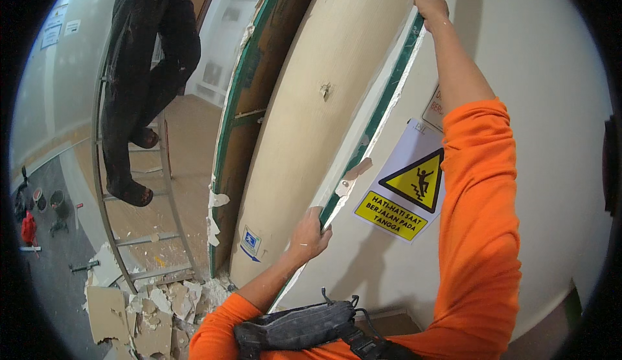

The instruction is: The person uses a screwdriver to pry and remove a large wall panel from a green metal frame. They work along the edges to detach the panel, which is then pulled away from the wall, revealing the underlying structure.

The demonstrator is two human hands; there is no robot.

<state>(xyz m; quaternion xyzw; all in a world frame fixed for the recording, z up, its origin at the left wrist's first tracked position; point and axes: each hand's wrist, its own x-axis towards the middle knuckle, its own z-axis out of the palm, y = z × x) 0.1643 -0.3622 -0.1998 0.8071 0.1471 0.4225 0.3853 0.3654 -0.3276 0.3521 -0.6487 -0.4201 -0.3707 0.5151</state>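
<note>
Before me leans a tall beige panel (311, 107) with a small torn hole and a blue sticker low down. Along its right side runs a green-painted frame edge (384, 102) with broken white plasterboard beside it. My left hand (309, 236) grips this edge low down, fingers wrapped round it. Higher up, at the top right, my right hand (432, 10) is closed on the same edge. Right of the edge, a yellow stair warning sign (410, 190) hangs on the white wall surface (544, 141). A second green frame edge (228, 117) with torn board stands to the left.
A person in dark trousers (146, 68) stands on a metal ladder (167, 185) at the left. Broken plasterboard pieces (150, 311) lie at its foot. A hammer (84, 266), a red bag (28, 228) and buckets (57, 199) are on the floor further left.
</note>
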